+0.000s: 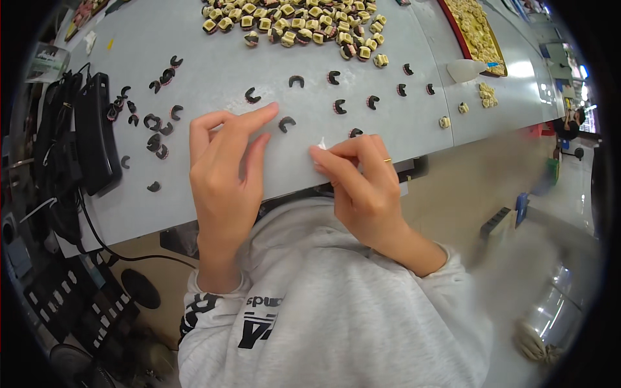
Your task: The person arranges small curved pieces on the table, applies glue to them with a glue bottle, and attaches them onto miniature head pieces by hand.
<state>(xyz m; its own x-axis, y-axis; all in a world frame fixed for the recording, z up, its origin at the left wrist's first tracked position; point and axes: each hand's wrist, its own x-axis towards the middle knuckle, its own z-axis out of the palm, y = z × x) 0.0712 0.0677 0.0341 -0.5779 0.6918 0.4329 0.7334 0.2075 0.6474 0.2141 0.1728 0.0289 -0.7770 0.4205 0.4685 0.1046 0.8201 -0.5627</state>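
Observation:
My left hand (225, 165) hovers over the grey table (213, 71) with its index finger stretched out and the thumb apart. It holds nothing that I can see. Close to its fingertips lie dark horseshoe-shaped pieces, one just above the index finger (251, 96) and one to its right (287, 124). Near the table's front edge my right hand (365, 181) is closed in a pinch on a small white scrap (322, 143), perhaps tissue, mostly covered by the fingers. Another dark horseshoe piece (355, 132) with a pink edge shows just behind the right knuckles.
Pale yellow blocks with dark and pink parts (297, 22) form a heap at the back. A white squeeze bottle (467, 70) lies by a red tray (495, 55) of yellow pieces. More dark horseshoe pieces (152, 121) are scattered left, beside a black device (98, 132) with cables.

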